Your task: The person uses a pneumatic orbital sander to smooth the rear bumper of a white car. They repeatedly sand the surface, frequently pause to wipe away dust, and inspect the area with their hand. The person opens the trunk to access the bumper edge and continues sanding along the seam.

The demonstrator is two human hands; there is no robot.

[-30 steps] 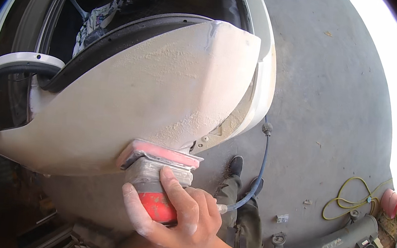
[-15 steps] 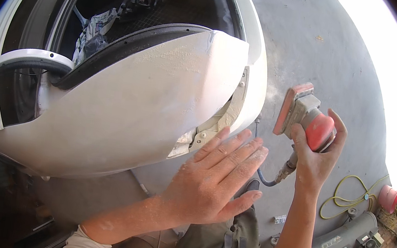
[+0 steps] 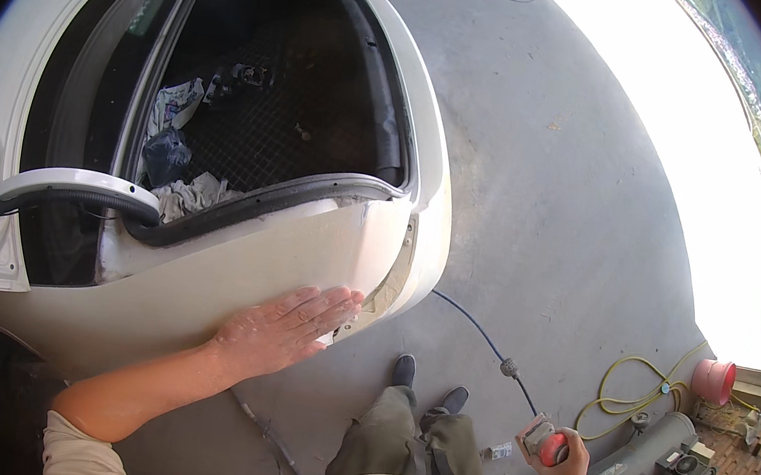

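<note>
The white car body panel (image 3: 155,309) curves beneath the open trunk, with a pale, smoothed surface. My left hand (image 3: 277,328) lies flat against its right part, palm down and fingers stretched out, dusted with white powder. The fingertips reach close to the panel's end, by the recessed tail-light area (image 3: 384,296). Down at the right, away from the car, my right hand (image 3: 571,469) grips an air sander (image 3: 551,447) with a red top and a grey body. A dark air hose (image 3: 475,325) runs from the sander toward the car.
Inside the trunk (image 3: 277,70) lie cloths (image 3: 198,197) and a dark plastic bag (image 3: 165,156). At the right are a yellow hose (image 3: 611,388), a red bucket (image 3: 713,380) and a grey air compressor (image 3: 625,462). A grey pipe or hose (image 3: 272,440) lies on the floor under the panel.
My left hand has moved from in front of the panel onto its surface. My right hand has lowered the sander, down and away from the car. The view has shifted, showing more floor.
</note>
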